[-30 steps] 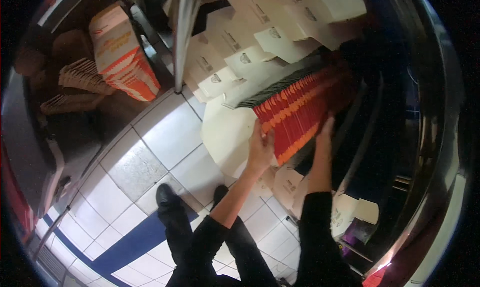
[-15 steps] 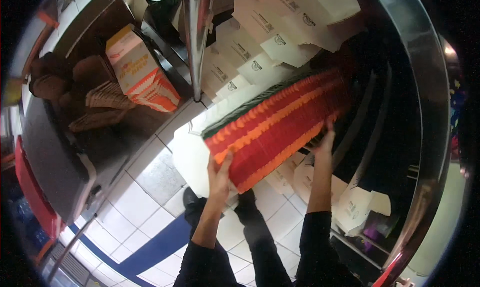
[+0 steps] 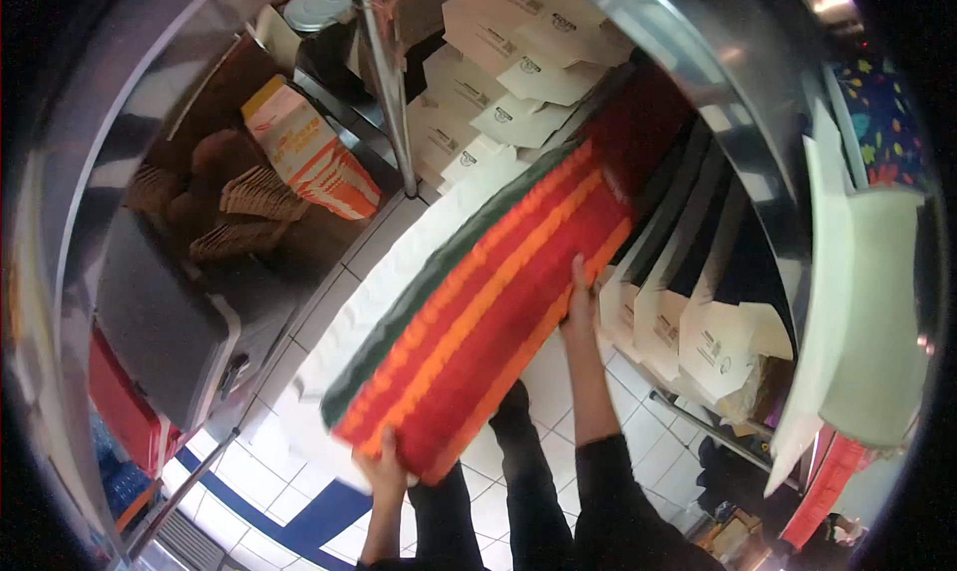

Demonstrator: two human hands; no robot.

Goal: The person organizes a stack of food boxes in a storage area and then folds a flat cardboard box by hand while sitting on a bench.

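Between my hands is a long stack of flat cartons [image 3: 478,322], its edges striped red and orange with a dark green and white band along the far side. My left hand [image 3: 385,463] grips the stack's near left end, thumb over the top. Farther right, my right hand [image 3: 579,300] is closed on the stack's near edge. The stack lies tilted, its far end reaching up into the shelf beside white printed cartons [image 3: 498,103]. The fingers beneath the stack are hidden.
A metal post [image 3: 389,93] rises at the shelf corner. Brown cup carriers [image 3: 244,207] and an orange-and-white stack of cartons [image 3: 309,147] sit on the left. More pale cartons [image 3: 718,347] stand at lower right. White tiles [image 3: 259,441] cover the floor.
The carton stack has come down and left toward me, showing more of its white and green side. My left hand moved lower and left; the right hand moved left. The view has turned somewhat.
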